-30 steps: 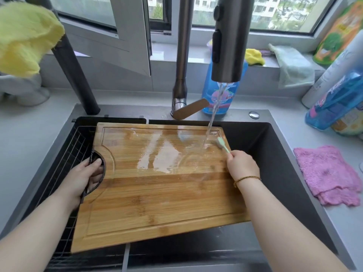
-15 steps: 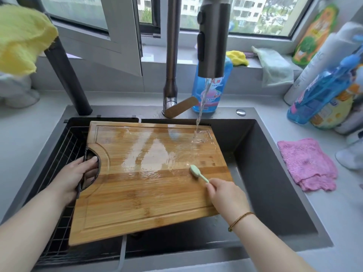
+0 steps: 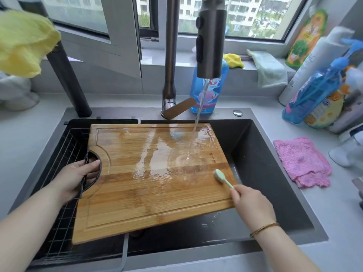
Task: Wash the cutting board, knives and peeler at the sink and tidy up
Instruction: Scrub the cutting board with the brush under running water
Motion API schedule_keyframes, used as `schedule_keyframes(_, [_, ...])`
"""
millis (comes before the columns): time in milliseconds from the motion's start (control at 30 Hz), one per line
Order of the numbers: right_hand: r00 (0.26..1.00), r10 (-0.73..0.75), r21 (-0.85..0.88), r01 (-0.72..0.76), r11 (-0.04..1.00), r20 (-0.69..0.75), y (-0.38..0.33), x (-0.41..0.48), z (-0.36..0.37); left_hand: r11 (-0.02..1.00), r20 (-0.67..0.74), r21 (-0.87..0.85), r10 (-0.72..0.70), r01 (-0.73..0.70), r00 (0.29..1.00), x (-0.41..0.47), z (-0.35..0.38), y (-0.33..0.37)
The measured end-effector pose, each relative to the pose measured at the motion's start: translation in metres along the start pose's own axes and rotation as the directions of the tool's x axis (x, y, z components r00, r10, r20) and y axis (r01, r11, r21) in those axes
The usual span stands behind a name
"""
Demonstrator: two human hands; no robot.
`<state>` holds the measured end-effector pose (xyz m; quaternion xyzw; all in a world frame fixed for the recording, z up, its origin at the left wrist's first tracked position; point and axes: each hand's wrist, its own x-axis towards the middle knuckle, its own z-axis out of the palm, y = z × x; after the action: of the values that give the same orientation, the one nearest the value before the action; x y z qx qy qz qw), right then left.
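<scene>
Lower right of frame, right hand (image 3: 253, 205) grip pinches a green brush (image 3: 222, 176) by its handle, bristles down near the right edge of the cutting board (image 3: 153, 183). Lower left, left hand (image 3: 76, 177) grip curls round the board's handle cutout, steadying it across the sink (image 3: 265, 173). Further up, faucet (image 3: 211, 42) water hits the board's upper right. Step: scrubbing the board. Next probably needs brush strokes over the drier lower half, then a rinse. Knives and peeler not visible.
</scene>
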<state>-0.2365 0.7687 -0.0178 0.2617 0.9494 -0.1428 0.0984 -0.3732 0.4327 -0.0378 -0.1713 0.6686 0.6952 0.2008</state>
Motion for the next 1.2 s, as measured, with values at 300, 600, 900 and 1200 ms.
schedule_keyframes(300, [0.999,-0.038,-0.054,0.04,0.998,0.023,0.0,-0.017,0.001,1.0,-0.023,-0.02,0.015,-0.016,1.0,0.001,0.002,-0.006])
schedule_keyframes(600, [0.998,0.067,-0.073,-0.066,0.995,0.007,0.026,-0.018,0.004,0.999,-0.034,-0.02,0.03,-0.031,0.999,0.003,0.001,-0.006])
schedule_keyframes(900, [1.0,0.031,0.039,-0.031,0.999,-0.001,-0.001,0.021,-0.003,0.999,-0.026,-0.004,0.041,-0.041,0.999,0.0,0.004,-0.004])
schedule_keyframes(1200, [0.993,-0.093,0.005,0.094,0.996,-0.079,-0.055,0.094,-0.011,0.999,-0.028,-0.023,0.021,-0.022,0.999,0.003,0.003,-0.007])
